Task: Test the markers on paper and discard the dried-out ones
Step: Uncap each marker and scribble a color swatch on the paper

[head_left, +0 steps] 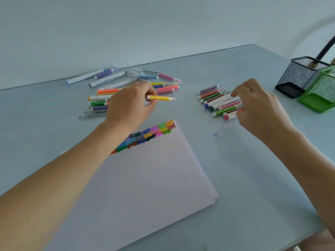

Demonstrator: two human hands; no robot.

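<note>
2 hands (130, 104), 2 mesh pen holders (301, 77), 1 paper sheet (145, 178), approx 30+ markers (217, 102).

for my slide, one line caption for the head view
Left hand holds a yellow marker above swatch-covered paper.

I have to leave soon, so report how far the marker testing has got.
Done: colour swatches fill the paper's top edge. In hand: the left hand holds a yellow marker; the right hand rests over the right pile. Left: the left pile.

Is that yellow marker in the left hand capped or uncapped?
Capped, it seems: the yellow marker, pinched by the left hand, ends in a pale clear cap, with no bare tip showing.
</note>
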